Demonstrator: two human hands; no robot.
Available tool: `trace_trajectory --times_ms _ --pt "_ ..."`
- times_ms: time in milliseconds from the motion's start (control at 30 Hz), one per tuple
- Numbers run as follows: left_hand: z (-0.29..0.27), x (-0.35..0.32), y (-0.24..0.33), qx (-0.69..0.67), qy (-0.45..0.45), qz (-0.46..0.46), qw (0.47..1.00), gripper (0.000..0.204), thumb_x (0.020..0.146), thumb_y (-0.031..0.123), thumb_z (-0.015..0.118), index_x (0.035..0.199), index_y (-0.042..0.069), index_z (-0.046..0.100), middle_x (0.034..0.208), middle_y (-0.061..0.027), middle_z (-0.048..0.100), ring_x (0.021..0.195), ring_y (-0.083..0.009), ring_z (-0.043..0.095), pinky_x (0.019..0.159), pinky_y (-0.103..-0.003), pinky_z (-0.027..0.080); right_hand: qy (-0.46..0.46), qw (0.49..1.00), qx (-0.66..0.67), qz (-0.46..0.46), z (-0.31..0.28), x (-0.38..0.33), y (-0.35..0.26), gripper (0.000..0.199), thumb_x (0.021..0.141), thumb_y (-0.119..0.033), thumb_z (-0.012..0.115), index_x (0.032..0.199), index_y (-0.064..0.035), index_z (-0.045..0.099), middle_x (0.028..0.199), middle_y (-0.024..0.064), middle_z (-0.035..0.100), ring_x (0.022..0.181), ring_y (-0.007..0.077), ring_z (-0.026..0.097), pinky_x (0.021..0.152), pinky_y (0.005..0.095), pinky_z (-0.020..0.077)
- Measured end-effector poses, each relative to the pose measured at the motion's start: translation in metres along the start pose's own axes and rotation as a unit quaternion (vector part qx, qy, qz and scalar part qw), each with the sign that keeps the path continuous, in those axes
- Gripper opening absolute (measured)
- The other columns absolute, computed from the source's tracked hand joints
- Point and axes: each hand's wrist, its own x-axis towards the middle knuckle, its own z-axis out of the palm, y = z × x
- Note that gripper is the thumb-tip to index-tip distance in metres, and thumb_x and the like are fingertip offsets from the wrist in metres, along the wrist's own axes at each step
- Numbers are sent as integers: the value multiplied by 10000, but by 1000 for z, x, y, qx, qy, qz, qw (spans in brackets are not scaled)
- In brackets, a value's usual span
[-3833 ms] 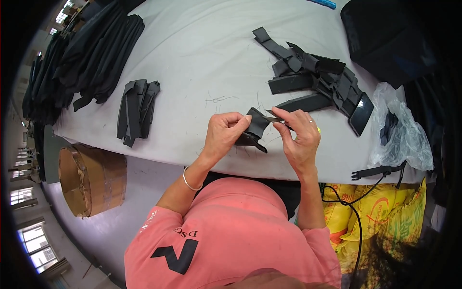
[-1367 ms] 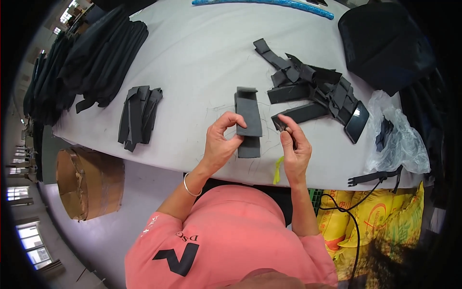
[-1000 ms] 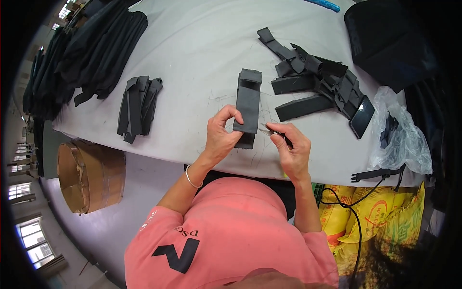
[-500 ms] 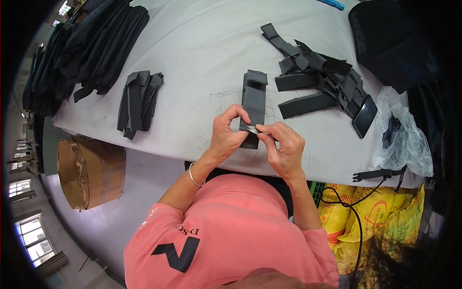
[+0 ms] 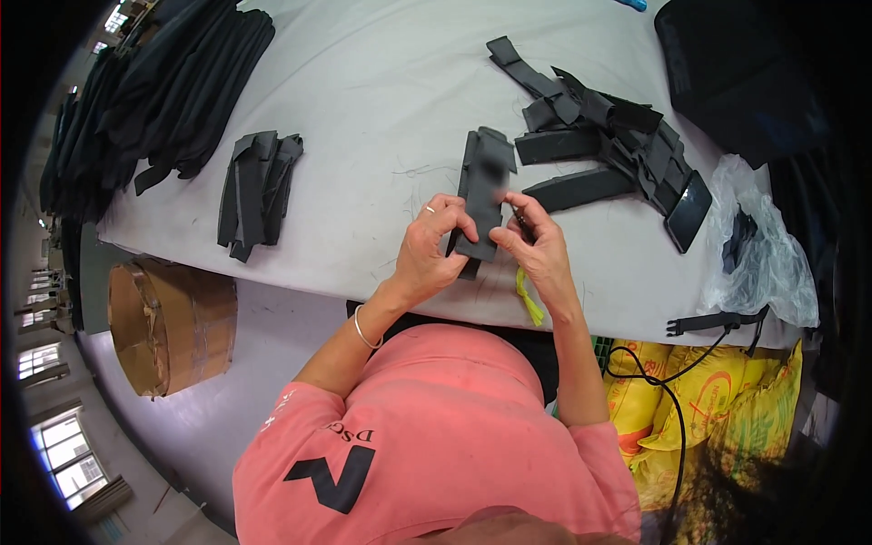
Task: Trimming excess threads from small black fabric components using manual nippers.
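Note:
My left hand (image 5: 431,245) is closed on the lower end of a black fabric strip (image 5: 484,195), thumb and fingers pinching its edge. The strip is lifted at a tilt, its upper part blurred, and another dark strip shows partly beneath it. At the strip's right side, my right hand (image 5: 538,250) is closed around small dark thread snips (image 5: 521,221), mostly hidden by the fingers. A bright yellow ribbon (image 5: 529,300) hangs below that palm. Loose threads (image 5: 422,171) lie on the pale tabletop (image 5: 363,118) around the hands.
A tangled pile of black strips (image 5: 627,136) lies to the right, with a phone (image 5: 688,213) and a clear plastic bag (image 5: 763,254). A smaller strip bundle (image 5: 257,191) and stacked dark fabric (image 5: 173,91) are left. A cardboard box (image 5: 173,327) stands below the table's left edge.
The strip has lifted and tilted, uncovering another one beneath. My right hand has shifted slightly away from the left, the metal tip is out of sight, and the yellow ribbon now shows.

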Motion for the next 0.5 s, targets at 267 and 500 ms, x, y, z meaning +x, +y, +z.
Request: trace_trajectory --times_ms 267,500 --pt "5 -1 -11 -98 119 -155 976 230 732 32 651 938 29 550 935 -77 632 907 -259 570 843 -333 429 3 996 -29 -85 14 -18 0 99 754 32 642 842 -13 641 711 -9 604 640 70 527 572 227 416" --pt "-2 -3 -20 -342 22 -261 903 166 890 114 578 1022 25 533 902 8 590 754 -49 515 715 -204 431 -13 979 -162 -125 19 -20 6 268 643 92 566 864 -37 645 730 59 614 622 162 576 577 268 449"
